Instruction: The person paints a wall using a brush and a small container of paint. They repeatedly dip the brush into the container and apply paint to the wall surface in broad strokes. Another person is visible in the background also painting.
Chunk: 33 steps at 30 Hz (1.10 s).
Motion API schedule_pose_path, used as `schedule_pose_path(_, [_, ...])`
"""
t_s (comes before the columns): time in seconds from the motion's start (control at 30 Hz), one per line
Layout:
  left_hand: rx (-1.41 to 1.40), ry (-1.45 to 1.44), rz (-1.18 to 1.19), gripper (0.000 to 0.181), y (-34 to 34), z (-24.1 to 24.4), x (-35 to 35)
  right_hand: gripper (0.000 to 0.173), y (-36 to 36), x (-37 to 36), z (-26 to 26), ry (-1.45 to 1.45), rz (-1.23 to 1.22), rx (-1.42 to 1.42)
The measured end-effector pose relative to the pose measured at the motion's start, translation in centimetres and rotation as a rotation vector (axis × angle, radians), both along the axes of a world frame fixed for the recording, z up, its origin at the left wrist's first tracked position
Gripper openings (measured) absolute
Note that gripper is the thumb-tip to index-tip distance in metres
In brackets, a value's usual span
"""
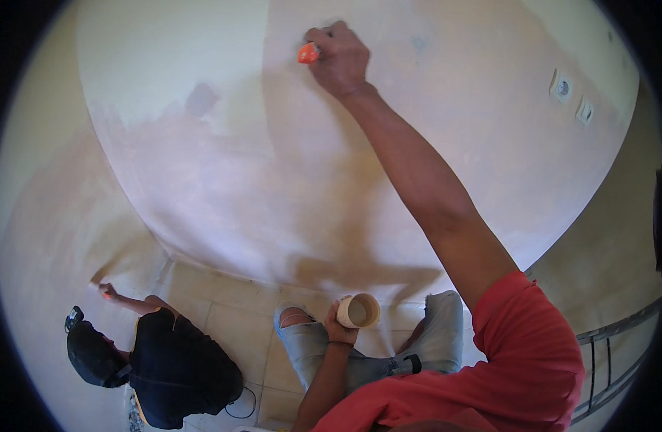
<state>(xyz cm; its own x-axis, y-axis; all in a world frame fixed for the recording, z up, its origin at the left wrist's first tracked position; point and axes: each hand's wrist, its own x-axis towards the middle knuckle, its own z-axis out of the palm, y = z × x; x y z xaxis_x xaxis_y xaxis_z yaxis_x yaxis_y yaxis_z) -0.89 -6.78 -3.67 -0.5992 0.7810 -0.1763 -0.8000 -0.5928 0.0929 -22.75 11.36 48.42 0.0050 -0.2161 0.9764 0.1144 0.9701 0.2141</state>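
My right hand (341, 60) is raised against the wall (239, 178) at the top of the view. It grips a tool by its orange handle (308, 53), probably a paintbrush, whose working end is hidden behind my fingers. Patches of pale pink and pale yellow-green coating cover the wall. Low between my knees, my left hand (339, 330) holds a round tub (366, 312) by its side. Its mouth tilts towards the camera, and some greyish liquid shows inside.
At the lower left a co-worker in dark clothes and a cap (179, 367) holds a brush to the side wall (50, 216). Two white sockets or switches (562, 87) sit on the wall at right. A dark metal frame (617, 367) stands lower right. Floor tiles (236, 335) lie below.
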Motion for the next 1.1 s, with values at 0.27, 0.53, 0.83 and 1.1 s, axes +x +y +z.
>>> schedule_pose_path(0.27, [-0.053, -0.048, 0.032, 0.045, -1.6, -0.6, 1.1, 0.018, 5.6, 5.3, -1.3, 0.104, 0.467, -0.014])
schedule_pose_path(0.53, [0.000, -0.022, 0.084, 0.043, -1.1, 0.8, 3.0, 0.022, 8.4, 17.8, -1.2, 0.307, -0.020, -0.071])
schedule_pose_path(0.83, [-0.040, 0.009, 0.091, 0.042, -1.5, -0.2, 3.6, 0.022, -4.0, 3.7, -4.1, -0.045, 0.085, 0.032])
schedule_pose_path(1.1, [-0.059, 0.001, 0.073, 0.044, -2.2, -0.7, 3.1, 0.015, -1.1, 5.1, -2.1, -0.174, 0.688, -0.223])
